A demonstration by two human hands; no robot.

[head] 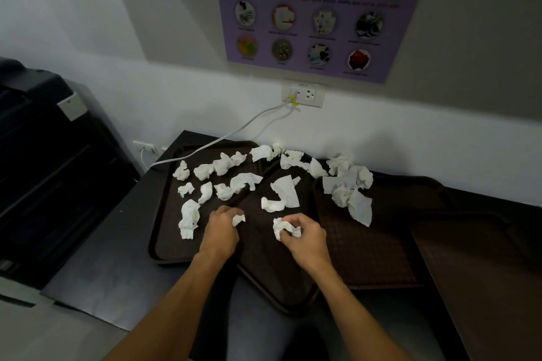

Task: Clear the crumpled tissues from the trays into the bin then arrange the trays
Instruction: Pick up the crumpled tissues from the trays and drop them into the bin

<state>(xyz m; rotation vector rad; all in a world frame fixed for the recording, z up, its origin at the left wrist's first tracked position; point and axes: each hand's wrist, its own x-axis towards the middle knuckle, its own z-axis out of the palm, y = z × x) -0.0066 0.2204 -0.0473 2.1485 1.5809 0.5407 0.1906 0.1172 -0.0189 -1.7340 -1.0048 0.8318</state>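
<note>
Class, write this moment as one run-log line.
left hand: grips small tissue | right hand: grips larger tissue | trays: many loose tissues on them | bin: not in view

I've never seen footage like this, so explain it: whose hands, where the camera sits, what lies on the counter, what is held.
No robot here: one camera worn on a person's head looks down at their own bare hands. The left hand pinches a small tissue; the right hand grips a larger tissue. Dark brown trays overlap on a dark counter, strewn with many loose tissues. A shredding poster and a socket are on the wall. No bin is in view.
</note>
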